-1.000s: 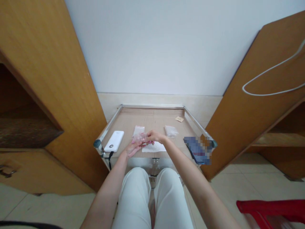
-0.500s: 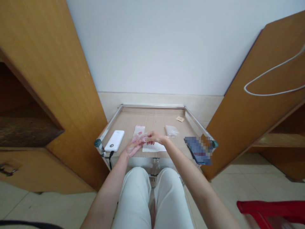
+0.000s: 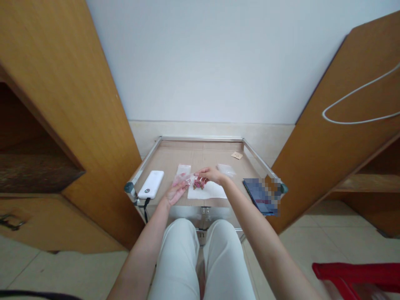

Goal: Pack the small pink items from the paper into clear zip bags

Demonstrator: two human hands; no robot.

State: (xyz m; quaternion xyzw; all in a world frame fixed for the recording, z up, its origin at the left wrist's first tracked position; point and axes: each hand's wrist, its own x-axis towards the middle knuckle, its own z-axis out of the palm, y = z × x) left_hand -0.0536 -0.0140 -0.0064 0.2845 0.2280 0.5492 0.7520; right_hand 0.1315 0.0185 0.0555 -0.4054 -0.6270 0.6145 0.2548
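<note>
Over the front of a small metal-rimmed table [image 3: 150,155], my left hand [image 3: 175,192] holds a small clear plastic bag [image 3: 181,179] by its lower part, fingers curled under it. My right hand [image 3: 211,175] pinches a small cluster of pink and dark pieces [image 3: 197,183] just at the bag's mouth, above a white paper sheet [image 3: 208,191]. The pieces are too small to name.
A white power bank [image 3: 151,184] lies at the table's left with a dark cable hanging. More small clear bags [image 3: 183,169] [image 3: 227,169] and a tan tag [image 3: 236,155] lie further back. A blue blurred item [image 3: 261,196] sits right. Wooden cabinets flank the table; a red stool [image 3: 356,273] stands lower right.
My right hand has drawn right, away from the bag, and the small pink and dark pieces now show between hand and bag. The left hand keeps the bag in place.
</note>
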